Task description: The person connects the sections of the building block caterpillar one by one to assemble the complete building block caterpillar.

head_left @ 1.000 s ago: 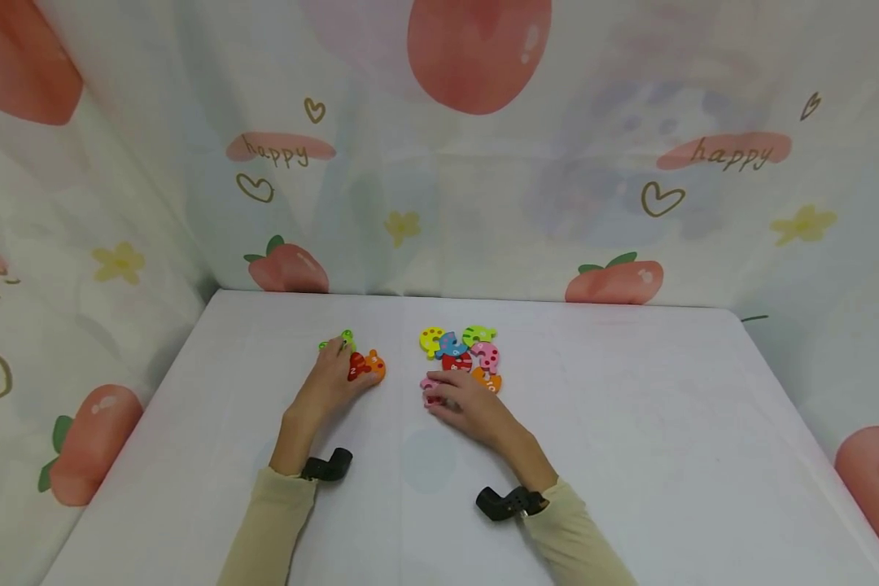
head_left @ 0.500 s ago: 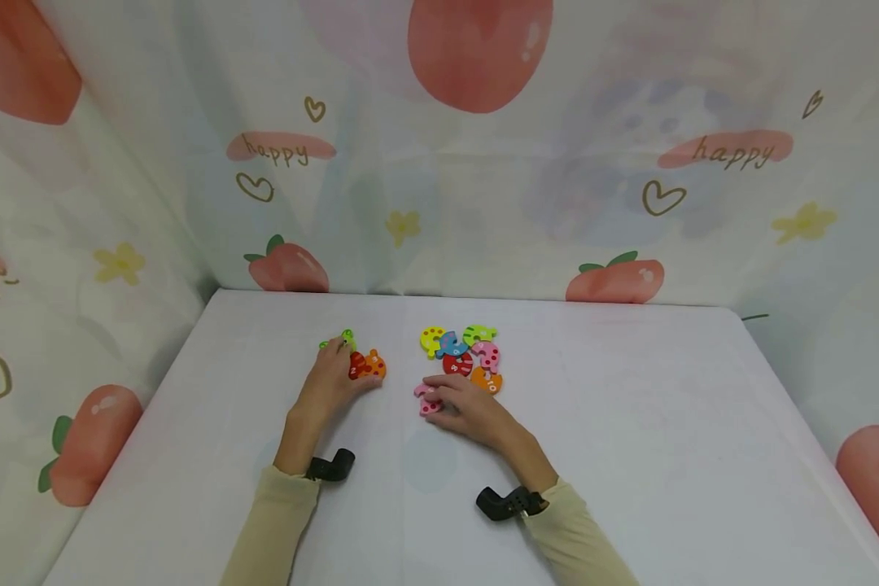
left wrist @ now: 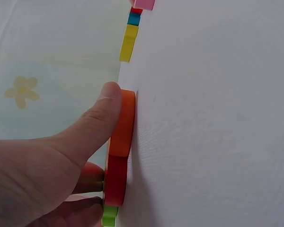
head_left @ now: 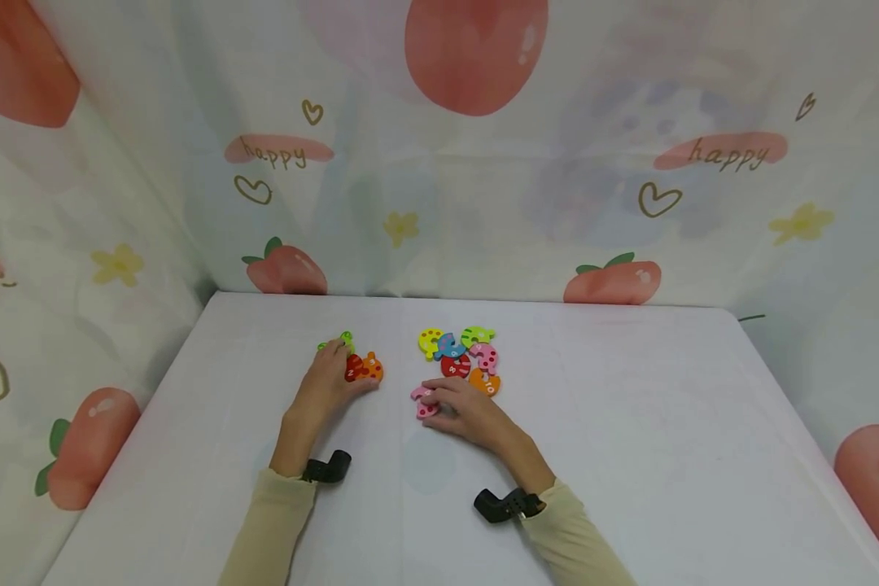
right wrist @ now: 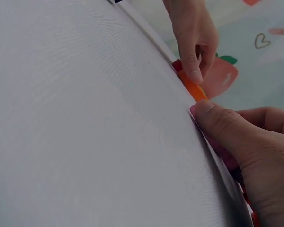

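My left hand (head_left: 327, 382) rests over a short row of flat animal-shaped puzzle pieces: a green piece (head_left: 347, 338), a red piece (head_left: 352, 369) with a number, and an orange spotted piece (head_left: 370, 367). In the left wrist view its straight thumb touches the orange piece (left wrist: 123, 124), while the other fingers lie by the red piece (left wrist: 116, 180). My right hand (head_left: 474, 411) pinches a pink spotted animal puzzle piece (head_left: 422, 397) low over the white table; part of it is hidden under the fingers. In the right wrist view the thumb lies along the pink piece (right wrist: 221, 150).
Right of centre lies a cluster of puzzle pieces: yellow (head_left: 430, 343), blue (head_left: 451, 346), light green (head_left: 478, 336), pink (head_left: 485, 356), red (head_left: 455, 367) and orange (head_left: 486, 382). A white table (head_left: 630, 439) spreads around them, with a printed curtain (head_left: 498, 220) behind.
My right hand has drawn the pink piece slightly left and nearer to me, away from the cluster. The left hand has stayed nearly still on its row.
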The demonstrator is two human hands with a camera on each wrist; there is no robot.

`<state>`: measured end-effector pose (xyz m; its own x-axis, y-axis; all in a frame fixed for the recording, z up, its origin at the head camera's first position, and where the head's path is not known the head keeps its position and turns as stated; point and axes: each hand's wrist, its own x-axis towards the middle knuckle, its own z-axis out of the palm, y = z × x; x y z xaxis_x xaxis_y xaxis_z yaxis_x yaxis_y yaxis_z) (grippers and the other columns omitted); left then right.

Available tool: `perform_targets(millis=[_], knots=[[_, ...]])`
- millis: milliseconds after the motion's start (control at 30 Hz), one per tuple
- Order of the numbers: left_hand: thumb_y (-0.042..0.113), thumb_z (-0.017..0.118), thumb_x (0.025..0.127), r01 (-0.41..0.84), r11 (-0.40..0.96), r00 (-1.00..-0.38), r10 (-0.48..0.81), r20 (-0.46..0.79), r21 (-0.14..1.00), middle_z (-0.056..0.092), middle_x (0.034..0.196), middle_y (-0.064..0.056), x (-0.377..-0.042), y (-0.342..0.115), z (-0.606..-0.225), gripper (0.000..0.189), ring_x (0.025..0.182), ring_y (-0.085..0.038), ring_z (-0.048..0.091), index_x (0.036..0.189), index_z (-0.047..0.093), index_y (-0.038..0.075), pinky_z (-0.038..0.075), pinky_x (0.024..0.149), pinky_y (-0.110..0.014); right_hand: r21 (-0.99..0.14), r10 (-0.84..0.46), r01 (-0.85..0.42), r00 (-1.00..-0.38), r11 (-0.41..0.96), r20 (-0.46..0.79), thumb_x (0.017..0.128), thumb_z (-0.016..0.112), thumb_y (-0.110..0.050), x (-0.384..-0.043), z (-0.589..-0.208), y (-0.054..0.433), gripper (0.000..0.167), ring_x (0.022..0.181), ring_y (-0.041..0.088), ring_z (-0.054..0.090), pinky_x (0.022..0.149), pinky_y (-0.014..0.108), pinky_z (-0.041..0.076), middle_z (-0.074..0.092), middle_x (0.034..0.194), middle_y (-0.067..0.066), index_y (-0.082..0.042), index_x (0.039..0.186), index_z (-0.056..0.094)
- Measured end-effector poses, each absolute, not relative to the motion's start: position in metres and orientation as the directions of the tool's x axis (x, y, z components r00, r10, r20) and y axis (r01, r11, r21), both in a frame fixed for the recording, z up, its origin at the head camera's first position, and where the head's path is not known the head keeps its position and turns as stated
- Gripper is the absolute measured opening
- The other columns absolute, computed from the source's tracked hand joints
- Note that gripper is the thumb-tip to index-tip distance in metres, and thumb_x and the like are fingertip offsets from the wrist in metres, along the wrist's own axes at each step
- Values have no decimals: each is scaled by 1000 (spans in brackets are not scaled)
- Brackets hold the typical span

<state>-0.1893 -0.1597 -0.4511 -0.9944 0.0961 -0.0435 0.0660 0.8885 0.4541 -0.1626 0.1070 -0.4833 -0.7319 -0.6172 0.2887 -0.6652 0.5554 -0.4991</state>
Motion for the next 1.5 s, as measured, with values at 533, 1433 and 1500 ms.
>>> perform_targets(millis=[533,1433,1500], knots=[[41,78,80,75,867,-991,121,-62,492,37,151,-20,-192,-166,-455,83,140,-35,36,139,43,-5,33,116,-49,-537,-540,-707,-703,460,463,83,77,-18,-170,-492,107,47,123,22,58,101,37,50,62,133,5,-11,127,61],[42,78,80,92,862,-989,138,-56,499,35,151,-22,-195,-167,-453,83,141,-36,34,137,44,-7,31,117,-48,-977,-342,-185,-930,108,138,86,71,-4,-170,-472,102,50,101,13,58,84,13,53,52,134,16,-4,133,53],[42,78,80,90,861,-989,137,-56,501,35,152,-21,-194,-167,-453,83,141,-35,34,137,44,-7,31,117,-48,-982,-353,-170,-927,87,129,86,71,-3,-169,-469,102,51,103,10,59,85,13,53,50,135,17,-2,134,52]])
